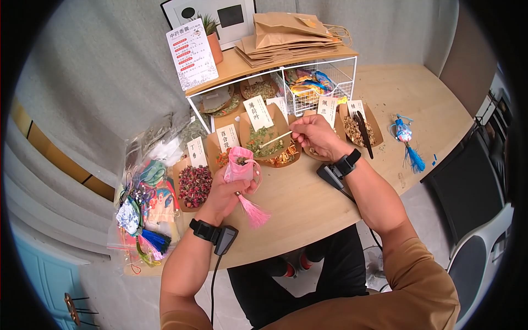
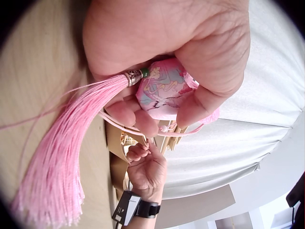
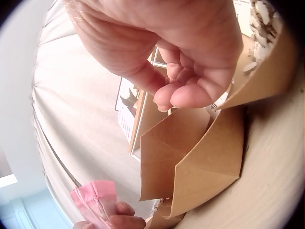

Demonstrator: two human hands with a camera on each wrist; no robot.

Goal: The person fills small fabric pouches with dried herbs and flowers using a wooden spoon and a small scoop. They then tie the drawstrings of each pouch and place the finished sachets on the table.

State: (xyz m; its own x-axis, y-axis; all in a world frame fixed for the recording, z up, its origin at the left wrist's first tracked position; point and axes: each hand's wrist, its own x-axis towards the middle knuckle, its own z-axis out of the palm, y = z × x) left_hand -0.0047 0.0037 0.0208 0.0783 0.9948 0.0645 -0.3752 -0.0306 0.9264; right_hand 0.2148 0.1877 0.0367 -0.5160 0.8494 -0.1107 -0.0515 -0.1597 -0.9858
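Observation:
My left hand [image 1: 224,193] grips a pink drawstring sachet [image 1: 240,168], its mouth upward and some dried bits at the opening. A pink tassel [image 1: 254,212] hangs from it, below a metal bead. In the left wrist view, the thumb and fingers curl round the printed sachet [image 2: 167,90]. My right hand [image 1: 317,135] pinches a thin pale stick [image 1: 275,139] between thumb and fingertips. The stick's far end lies over dried green leaves [image 1: 257,137] in a kraft paper tray [image 1: 281,122]. The right wrist view hides most of the stick.
Beside the left hand is a tray of dried rosebuds [image 1: 194,186]. Bagged sachets [image 1: 148,206] lie at the left. Dark tweezers [image 1: 363,135] lie across the right-hand tray, near a blue tasselled sachet [image 1: 404,132]. Behind stands a shelf [image 1: 225,80] with paper bags [image 1: 291,36] and a wire basket [image 1: 319,102].

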